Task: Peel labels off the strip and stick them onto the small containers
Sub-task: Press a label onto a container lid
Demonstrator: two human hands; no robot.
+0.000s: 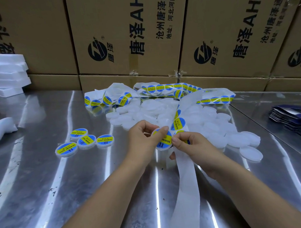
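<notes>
Head view: the steel table (62, 189) runs back to a wall of cardboard boxes (127, 36), well beyond the fingers. Left of the fingers, bare metal reaches past four labelled containers (86, 141) towards a stack of white foam sheets (4, 73) at the far left edge. To the right lies a seam in the tabletop, and dark blue flat cartons (298, 122) lie fanned beyond it. Below the wrists the metal is bare apart from the strip (185, 182), whose peeled backing trails down between the forearms.

The left hand (142, 139) grips a small round container (163, 142), its fingers curled behind it and its thumb (162, 130) pressing on the blue and yellow label (166, 139) on the lid. The right hand (192, 146) meets it at the container's right rim. Its thumb and forefinger are pressed together there, pinching the strip, and a lower finger curls under the backing. The next label on the strip (178, 123) sits just above these fingertips. A pile of bare containers (163, 109) lies just behind and to the right of both hands, and more strip (162, 87) lies tangled beyond it.
</notes>
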